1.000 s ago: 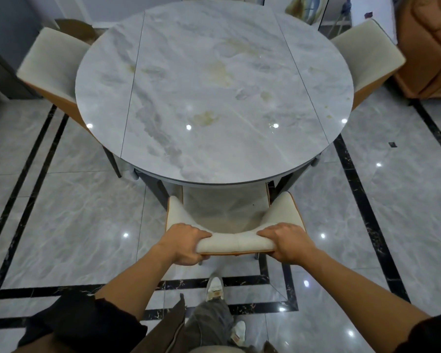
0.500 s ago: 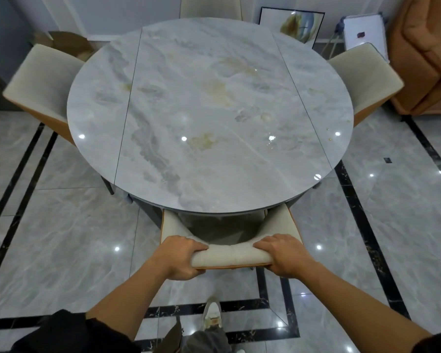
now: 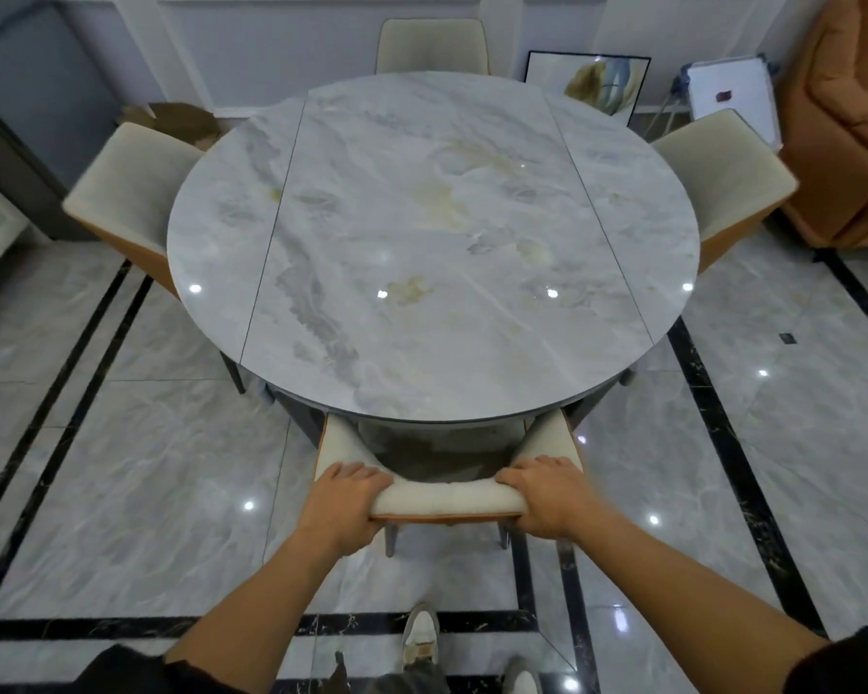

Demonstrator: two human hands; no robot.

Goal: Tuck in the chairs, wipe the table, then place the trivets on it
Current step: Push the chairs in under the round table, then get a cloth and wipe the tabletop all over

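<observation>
Near chair [image 3: 447, 498] at table's front edge, seat mostly under round marble table [image 3: 432, 252], cream backrest top facing camera. Left hand [image 3: 344, 503] clamped round backrest's left corner, fingers curled over top. Right hand [image 3: 547, 495] wrapped tight on right corner, same grip. Left chair [image 3: 126, 192], right chair [image 3: 717, 177], far chair [image 3: 432, 45] ring table, seats partly under top. Tabletop bare, yellowish stains mid-surface. Framed picture [image 3: 587, 85] leans on wall behind. Orange sofa [image 3: 848, 117] far right. One shoe [image 3: 419, 633] on glossy tile.
</observation>
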